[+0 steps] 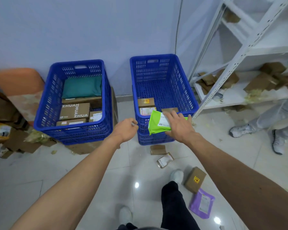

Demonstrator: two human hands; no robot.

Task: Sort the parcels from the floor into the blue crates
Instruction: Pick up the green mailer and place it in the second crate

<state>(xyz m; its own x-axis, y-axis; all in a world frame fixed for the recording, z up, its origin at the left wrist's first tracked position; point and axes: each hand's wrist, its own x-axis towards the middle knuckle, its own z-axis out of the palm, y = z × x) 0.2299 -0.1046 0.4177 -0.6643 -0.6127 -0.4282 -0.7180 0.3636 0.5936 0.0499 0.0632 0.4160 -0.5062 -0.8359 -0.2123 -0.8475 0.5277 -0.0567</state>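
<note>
1. Right grip [178, 125] is clamped on a green parcel [156, 124]. My fingers are spread over its top, and my thumb seems to be tucked under its near edge, though my own hand hides most of that.
2. The green parcel sits tilted across the near rim of the right blue crate [156, 72]. Part of it is over the inside and part hangs out on the near side.
3. Left grip [125, 128] hangs in the gap between the two crates, just left of the right one's near corner. Its fingers are loosely curled with nothing in them.
4. Inside the right blue crate, a small brown box [145, 102] lies near the left wall with a pale pink-and-white packet [146, 110] just nearer than it. Another brown box [169, 110] shows beside my fingertips.
5. The left blue crate [73, 131] stands well apart from the right one, against the far wall. It holds a teal soft parcel [82, 87] at the far end and a lettered brown box [74, 111] nearer, among other cartons.
6. On the floor near me lie two flat brown parcels [158, 149] close to the right crate's foot. Nearer still is a brown box with a yellow sticker [195, 179], and touching its near end is a purple mailer [202, 203].
7. A white shelf rack [239, 55] stands at the right with torn cardboard on its shelves. Another person's grey-trousered legs [273, 117] are beside it.
</note>
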